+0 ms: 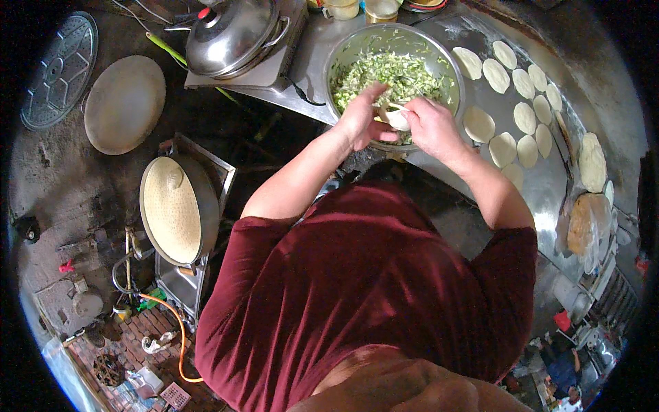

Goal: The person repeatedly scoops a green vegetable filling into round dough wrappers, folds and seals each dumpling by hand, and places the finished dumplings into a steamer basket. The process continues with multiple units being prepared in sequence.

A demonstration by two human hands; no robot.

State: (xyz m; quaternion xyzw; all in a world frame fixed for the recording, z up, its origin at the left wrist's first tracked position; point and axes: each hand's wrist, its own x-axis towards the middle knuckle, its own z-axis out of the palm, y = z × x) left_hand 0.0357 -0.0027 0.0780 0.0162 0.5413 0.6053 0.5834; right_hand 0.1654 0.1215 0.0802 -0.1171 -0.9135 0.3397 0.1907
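Observation:
Over the near rim of a large metal bowl [460, 82], a partly folded dough wrapper [395, 118] is held between both hands. My left hand [366, 116] cups its left side, with some fingers spread. The fingers of my right hand [431, 123] pinch its upper right edge. Chopped green and pale filling [381, 72] fills much of the bowl, and a thin utensil handle seems to stand in it near my right hand. Flat round dough wrappers [524, 118] lie spread on the metal worktop [453, 175] to the right. What the folded wrapper contains is hard to see.
A lidded wok [231, 38] stands on a cooker at the upper left. At left are a pot with a perforated steamer insert [172, 211], a round lid [125, 105] and a steamer rack [59, 69]. A dough roll [592, 162] lies at the right edge beside a plastic bag [597, 232].

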